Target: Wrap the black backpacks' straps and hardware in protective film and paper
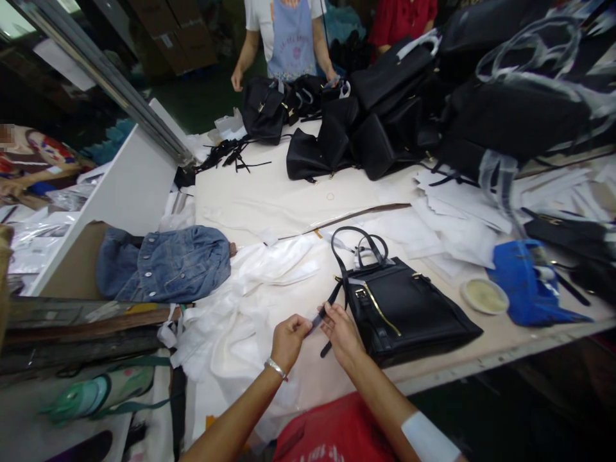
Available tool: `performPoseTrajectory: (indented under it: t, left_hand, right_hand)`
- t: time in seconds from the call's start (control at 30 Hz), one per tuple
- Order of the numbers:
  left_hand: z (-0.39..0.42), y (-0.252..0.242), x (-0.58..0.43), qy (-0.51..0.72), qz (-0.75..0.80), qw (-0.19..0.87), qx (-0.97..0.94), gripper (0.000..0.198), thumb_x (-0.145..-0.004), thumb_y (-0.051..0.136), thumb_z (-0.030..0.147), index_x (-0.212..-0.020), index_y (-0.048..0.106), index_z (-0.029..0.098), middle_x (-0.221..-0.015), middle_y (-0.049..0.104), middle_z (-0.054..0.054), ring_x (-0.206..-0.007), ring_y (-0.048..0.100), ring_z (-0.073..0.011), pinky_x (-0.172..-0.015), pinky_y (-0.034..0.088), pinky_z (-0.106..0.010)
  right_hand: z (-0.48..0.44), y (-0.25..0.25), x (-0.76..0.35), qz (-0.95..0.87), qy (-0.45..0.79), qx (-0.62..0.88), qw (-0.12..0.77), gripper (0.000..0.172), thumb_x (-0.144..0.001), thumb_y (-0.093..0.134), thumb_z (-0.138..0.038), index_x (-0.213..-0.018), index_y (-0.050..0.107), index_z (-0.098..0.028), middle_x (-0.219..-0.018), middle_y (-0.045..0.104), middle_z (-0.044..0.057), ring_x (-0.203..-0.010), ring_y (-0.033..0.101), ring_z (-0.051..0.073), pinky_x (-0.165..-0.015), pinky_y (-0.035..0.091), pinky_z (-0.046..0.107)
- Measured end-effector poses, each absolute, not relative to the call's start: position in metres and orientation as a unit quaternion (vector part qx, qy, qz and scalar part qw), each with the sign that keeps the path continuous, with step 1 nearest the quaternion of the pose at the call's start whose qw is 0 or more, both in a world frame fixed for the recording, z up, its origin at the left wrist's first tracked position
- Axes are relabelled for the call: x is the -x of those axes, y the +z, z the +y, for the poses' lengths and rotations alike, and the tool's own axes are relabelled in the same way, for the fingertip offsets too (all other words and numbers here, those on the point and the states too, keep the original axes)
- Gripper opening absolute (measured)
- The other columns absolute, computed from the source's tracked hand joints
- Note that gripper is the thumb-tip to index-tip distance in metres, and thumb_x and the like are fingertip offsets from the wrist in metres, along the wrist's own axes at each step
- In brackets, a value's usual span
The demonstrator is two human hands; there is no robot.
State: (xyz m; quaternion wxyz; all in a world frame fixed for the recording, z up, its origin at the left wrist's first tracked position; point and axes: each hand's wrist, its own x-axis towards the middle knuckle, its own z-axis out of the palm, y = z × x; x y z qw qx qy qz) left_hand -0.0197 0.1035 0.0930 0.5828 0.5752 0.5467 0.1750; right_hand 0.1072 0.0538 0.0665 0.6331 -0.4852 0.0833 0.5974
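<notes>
A black handbag [409, 314] with a gold zip and two buckled straps lies on the table at my right, its loop handles [359, 240] pointing away from me. My left hand [289, 343], with a bangle at the wrist, pinches the end of a greyish, see-through strip [316, 321]. Beside the bag's left edge, my right hand [342, 335] has its fingers closed around a thin black strap [333, 296]. The strip runs from the left fingertips to this strap. Part of the strap is hidden behind the right fingers, and its end hangs below them.
Several black bags [332, 141] are heaped across the far side, where a person in an apron [291, 38] stands. White paper sheets [447, 218] and white wrapping [226, 340] cover parts of the table. A denim garment [185, 263] lies left; a round dish [484, 296] and blue bag [524, 282] sit right.
</notes>
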Motion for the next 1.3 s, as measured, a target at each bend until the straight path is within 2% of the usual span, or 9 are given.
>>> performPoseTrajectory:
  t: [0.23, 0.33, 0.5, 0.63, 0.77, 0.9, 0.97, 1.13, 1.3]
  left_hand:
    - [0.107, 0.085, 0.013, 0.178, 0.550, 0.575, -0.579, 0.025, -0.073, 0.061, 0.037, -0.062, 0.060, 0.015, -0.056, 0.055, 0.003, -0.055, 0.046, -0.0098, -0.054, 0.035, -0.022]
    - [0.105, 0.082, 0.013, 0.178, 0.550, 0.575, -0.579, 0.025, -0.073, 0.061, 0.037, -0.062, 0.061, 0.015, -0.055, 0.056, 0.003, -0.054, 0.048, -0.0103, -0.054, 0.036, -0.022]
    - [0.112, 0.084, 0.027, 0.249, 0.552, 0.635, -0.479, 0.023, -0.072, 0.065, 0.035, -0.082, 0.064, 0.014, -0.079, 0.069, -0.005, -0.077, 0.061, -0.0157, -0.070, 0.046, -0.026]
    - [0.131, 0.103, 0.048, 0.333, 0.567, 0.646, -0.388, 0.027, -0.073, 0.066, 0.034, -0.091, 0.059, 0.014, -0.082, 0.070, -0.006, -0.070, 0.062, -0.0127, -0.070, 0.047, -0.026]
    - [0.153, 0.150, 0.066, 0.379, 0.519, 0.629, -0.438, 0.040, -0.077, 0.063, 0.031, -0.113, 0.052, 0.017, -0.083, 0.069, -0.004, -0.065, 0.059, -0.0094, -0.068, 0.045, -0.023]
    - [0.161, 0.196, 0.080, 0.366, 0.486, 0.591, -0.530, 0.042, -0.079, 0.060, 0.029, -0.119, 0.049, 0.020, -0.083, 0.069, -0.002, -0.071, 0.061, -0.0120, -0.072, 0.045, -0.025]
    - [0.159, 0.204, 0.084, 0.357, 0.484, 0.580, -0.550, 0.039, -0.080, 0.060, 0.029, -0.116, 0.050, 0.019, -0.079, 0.068, -0.002, -0.073, 0.062, -0.0138, -0.075, 0.045, -0.027]
    - [0.138, 0.188, 0.078, 0.320, 0.477, 0.598, -0.559, 0.029, -0.081, 0.058, 0.031, -0.107, 0.053, 0.019, -0.080, 0.068, -0.003, -0.076, 0.064, -0.0173, -0.077, 0.046, -0.030]
    - [0.119, 0.177, 0.070, 0.270, 0.458, 0.577, -0.620, 0.021, -0.080, 0.057, 0.031, -0.098, 0.058, 0.020, -0.082, 0.069, -0.004, -0.079, 0.064, -0.0197, -0.076, 0.047, -0.030]
  right_hand:
    - [0.043, 0.064, -0.098, 0.032, 0.605, 0.517, 0.604, 0.029, -0.072, 0.066, -0.045, -0.087, 0.056, -0.022, -0.086, 0.058, 0.001, -0.076, 0.056, 0.014, -0.070, 0.047, 0.026]
    - [0.044, 0.058, -0.097, -0.040, 0.579, 0.561, 0.590, 0.031, -0.070, 0.066, -0.046, -0.080, 0.053, -0.020, -0.078, 0.057, 0.001, -0.072, 0.055, 0.015, -0.066, 0.046, 0.025]
    - [0.040, 0.036, -0.092, -0.131, 0.528, 0.648, 0.532, 0.030, -0.071, 0.060, -0.045, -0.069, 0.042, -0.022, -0.060, 0.049, -0.004, -0.054, 0.049, 0.013, -0.051, 0.040, 0.023]
    - [0.033, 0.013, -0.092, -0.265, 0.462, 0.754, 0.384, 0.022, -0.076, 0.052, -0.038, -0.068, 0.039, -0.022, -0.060, 0.052, -0.003, -0.054, 0.053, 0.015, -0.051, 0.038, 0.023]
    - [0.033, 0.003, -0.099, -0.404, 0.385, 0.806, 0.199, 0.013, -0.079, 0.052, -0.029, -0.072, 0.046, -0.020, -0.070, 0.063, 0.004, -0.070, 0.061, 0.019, -0.061, 0.039, 0.025]
    - [0.037, 0.027, -0.107, -0.457, 0.343, 0.811, 0.126, 0.015, -0.076, 0.060, -0.026, -0.085, 0.052, -0.016, -0.077, 0.066, 0.010, -0.079, 0.063, 0.024, -0.064, 0.040, 0.027]
    - [0.039, 0.055, -0.106, -0.452, 0.353, 0.800, 0.177, 0.019, -0.076, 0.061, -0.030, -0.086, 0.053, -0.016, -0.074, 0.065, 0.010, -0.074, 0.063, 0.023, -0.062, 0.040, 0.027]
    - [0.050, 0.138, -0.094, -0.276, 0.592, 0.584, 0.481, 0.034, -0.085, 0.046, -0.052, -0.080, 0.052, -0.019, -0.076, 0.062, 0.002, -0.054, 0.054, 0.012, -0.050, 0.041, 0.023]
    - [0.057, 0.167, -0.093, -0.178, 0.680, 0.495, 0.511, 0.031, -0.075, 0.060, -0.047, -0.082, 0.056, -0.018, -0.080, 0.063, 0.003, -0.055, 0.053, 0.009, -0.049, 0.043, 0.021]
